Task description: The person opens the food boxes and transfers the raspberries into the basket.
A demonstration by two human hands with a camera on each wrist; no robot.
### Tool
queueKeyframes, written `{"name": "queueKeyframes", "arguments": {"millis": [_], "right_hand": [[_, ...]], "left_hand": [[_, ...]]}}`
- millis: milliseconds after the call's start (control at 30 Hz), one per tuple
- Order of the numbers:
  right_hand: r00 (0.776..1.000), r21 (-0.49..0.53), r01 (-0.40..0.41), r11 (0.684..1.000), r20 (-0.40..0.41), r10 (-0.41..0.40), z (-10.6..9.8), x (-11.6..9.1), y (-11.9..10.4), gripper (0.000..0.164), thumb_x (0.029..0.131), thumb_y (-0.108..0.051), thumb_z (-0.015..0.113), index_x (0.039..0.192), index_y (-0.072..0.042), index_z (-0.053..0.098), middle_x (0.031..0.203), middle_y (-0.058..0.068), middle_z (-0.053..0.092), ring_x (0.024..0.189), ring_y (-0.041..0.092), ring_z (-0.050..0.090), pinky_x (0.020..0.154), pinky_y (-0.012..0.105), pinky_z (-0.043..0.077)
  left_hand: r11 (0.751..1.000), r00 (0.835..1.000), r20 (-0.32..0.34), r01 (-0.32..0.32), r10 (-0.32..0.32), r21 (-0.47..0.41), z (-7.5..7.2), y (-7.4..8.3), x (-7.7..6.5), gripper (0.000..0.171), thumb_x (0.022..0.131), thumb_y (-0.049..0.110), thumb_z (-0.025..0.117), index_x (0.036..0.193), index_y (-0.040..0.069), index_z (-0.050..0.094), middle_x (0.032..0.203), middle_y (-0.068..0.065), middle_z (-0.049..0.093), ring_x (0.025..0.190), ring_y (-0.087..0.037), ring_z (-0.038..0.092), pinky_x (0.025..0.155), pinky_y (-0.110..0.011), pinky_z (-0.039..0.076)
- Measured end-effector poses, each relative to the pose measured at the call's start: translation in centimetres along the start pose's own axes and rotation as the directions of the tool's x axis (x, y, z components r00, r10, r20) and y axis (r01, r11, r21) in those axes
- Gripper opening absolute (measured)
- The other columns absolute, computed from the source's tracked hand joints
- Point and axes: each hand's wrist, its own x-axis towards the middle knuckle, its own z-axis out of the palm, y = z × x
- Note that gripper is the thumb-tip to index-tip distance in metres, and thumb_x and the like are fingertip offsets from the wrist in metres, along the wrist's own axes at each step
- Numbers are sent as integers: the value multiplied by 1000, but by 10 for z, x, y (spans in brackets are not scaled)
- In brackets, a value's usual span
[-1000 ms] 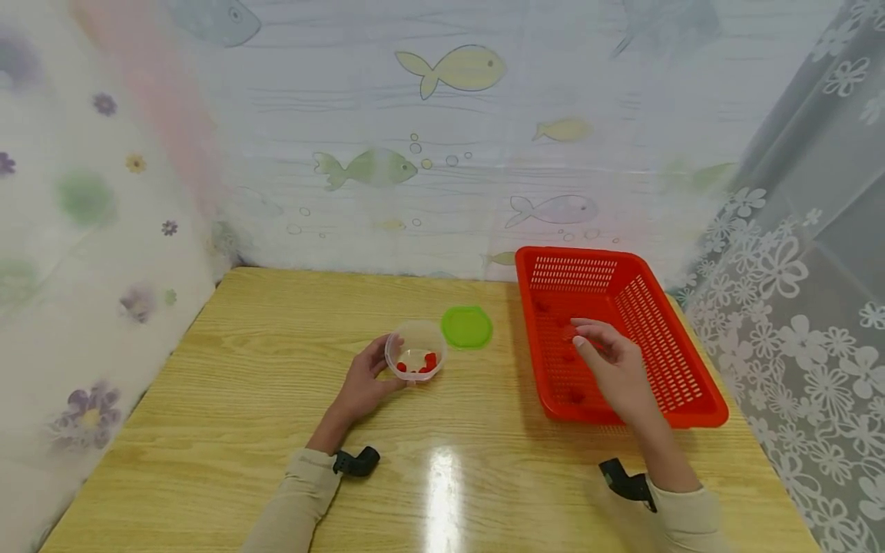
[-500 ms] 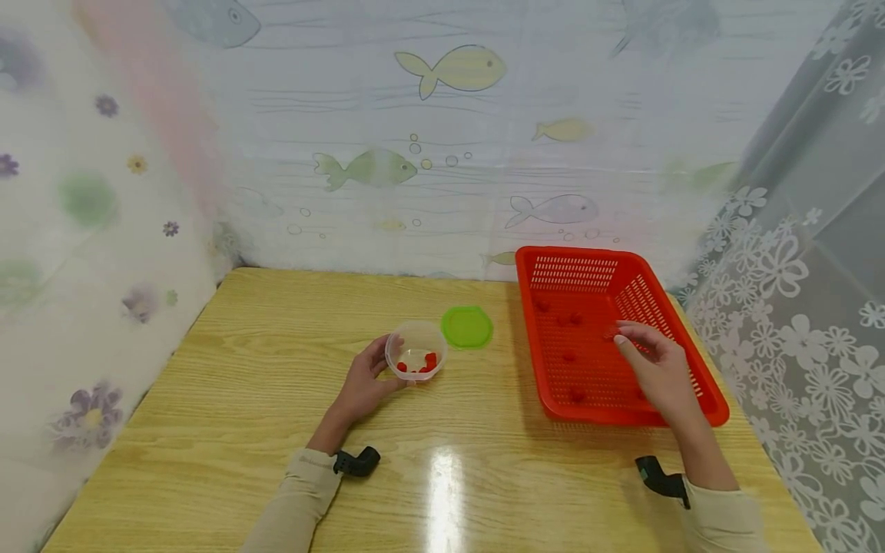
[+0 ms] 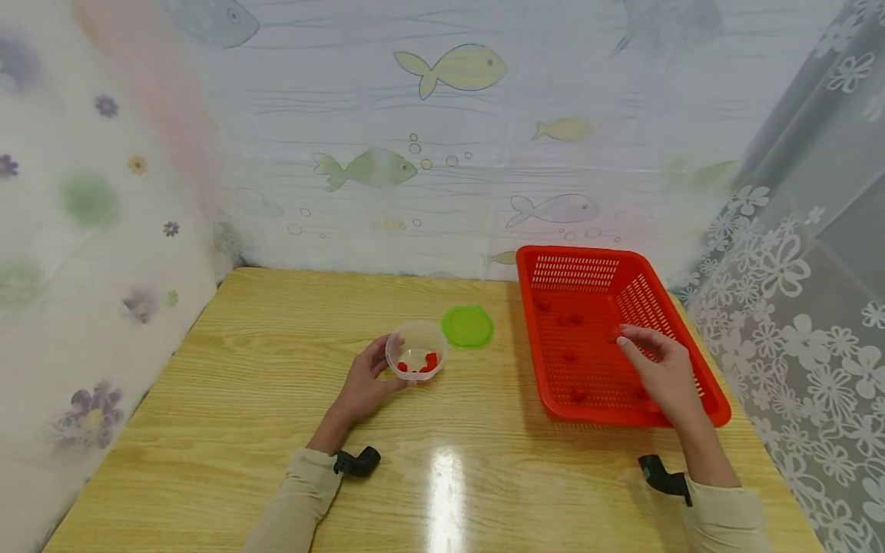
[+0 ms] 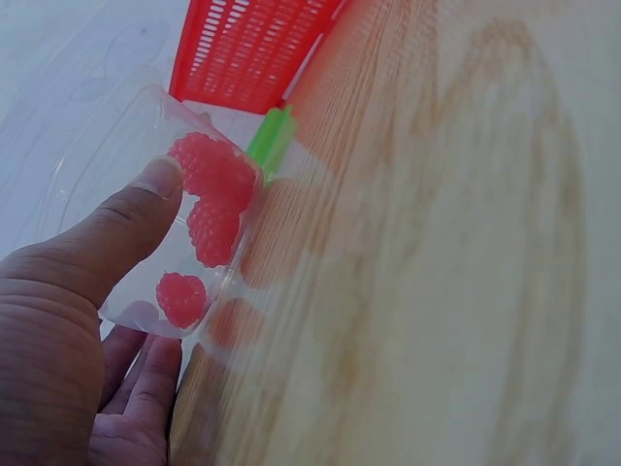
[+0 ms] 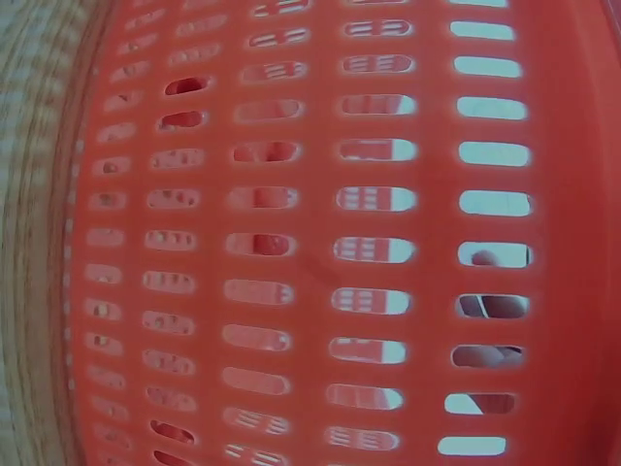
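Fingers of my right hand (image 3: 662, 378) pinched a red berry (image 3: 614, 333) over the floor of a slotted red plastic basket (image 3: 593, 365). Left hand (image 3: 365, 382) curled round a clear tub (image 3: 418, 338), knobbly raspberries (image 4: 213, 233) inside; flat green lid (image 3: 467, 327) lay just beside it.

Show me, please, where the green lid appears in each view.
Head: the green lid lies slightly right of centre, between the clear tub and the red basket.
Left wrist: the lid, seen edge-on, upper left of centre, below the basket.
Right wrist: not in view.
Shared landmark: the red basket, in all three.
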Motion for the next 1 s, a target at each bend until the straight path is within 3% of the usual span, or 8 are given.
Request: {"name": "queueKeyframes", "arguments": {"millis": [167, 367, 700, 1000], "right_hand": [[1000, -6, -12, 1000, 11, 12, -1, 0, 1, 44, 103, -34, 61, 132, -1, 63, 107, -28, 61, 100, -6, 55, 80, 5, 48], [999, 57, -16, 998, 34, 14, -1, 1, 2, 43, 104, -30, 61, 130, 4, 60, 103, -24, 64, 92, -11, 63, 82, 7, 52], [999, 25, -7, 1000, 36, 6, -1, 2, 4, 41, 103, -30, 61, 129, 3, 61, 104, -19, 66, 90, -8, 63, 81, 8, 53], [998, -46, 22, 999, 59, -19, 0, 3, 5, 39, 103, -31, 62, 125, 0, 66, 101, -21, 64, 91, -6, 57, 76, 8, 50]], "left_hand": [[1000, 1000, -2, -3, 3, 1, 0, 2, 0, 84, 80, -1, 85, 152, 2, 42, 148, -23, 50, 137, -39, 51, 111, -46, 44], [1000, 1000, -3, -14, 14, 6, 0, 1, -1, 83, 80, 0, 85, 152, 2, 43, 148, -22, 50, 138, -38, 50, 112, -47, 43], [1000, 1000, -5, -4, 4, 3, 0, -2, 0, 82, 81, 0, 85, 151, 4, 44, 148, -21, 51, 137, -37, 51, 109, -25, 46], [999, 1000, 3, -31, 31, 20, 0, -2, -1, 83, 81, 4, 85, 152, 1, 42, 147, -23, 50, 135, -40, 52, 105, -16, 47]]}}
